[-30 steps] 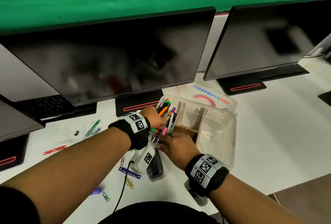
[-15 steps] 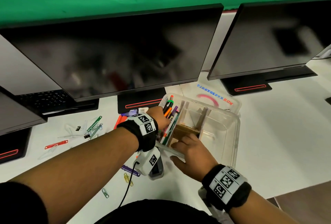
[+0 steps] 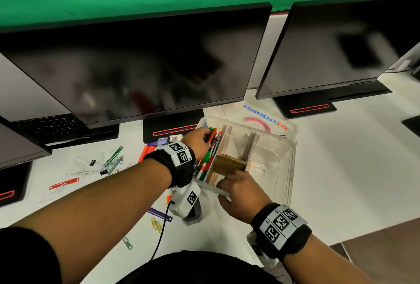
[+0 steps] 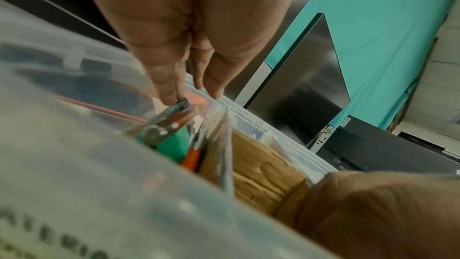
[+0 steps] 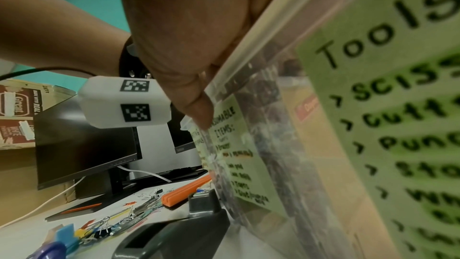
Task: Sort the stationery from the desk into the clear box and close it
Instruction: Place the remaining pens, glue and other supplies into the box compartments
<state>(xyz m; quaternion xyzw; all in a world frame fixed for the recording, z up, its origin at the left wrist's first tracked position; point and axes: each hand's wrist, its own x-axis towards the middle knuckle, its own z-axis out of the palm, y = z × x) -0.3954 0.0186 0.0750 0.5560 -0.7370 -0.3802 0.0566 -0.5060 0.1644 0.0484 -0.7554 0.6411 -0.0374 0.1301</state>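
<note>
The clear box stands open on the white desk, split by cardboard dividers. Several coloured pens lie in its left compartment. My left hand reaches over them, and in the left wrist view its straight fingertips touch the pens' far ends. My right hand grips the box's near rim, with the thumb outside on the wall and the fingers inside. Green labels cover that wall. The lid, lettered STORAGE BOX, lies behind the box.
A dark grey stapler stands just left of the box's near corner. Paper clips, binder clips and an orange piece are scattered at left. Two monitors overhang the back of the desk. Bare desk lies to the right.
The pen bundle went from upright in my left hand down into the left compartment. My right hand left the pens and took the box's near rim.
</note>
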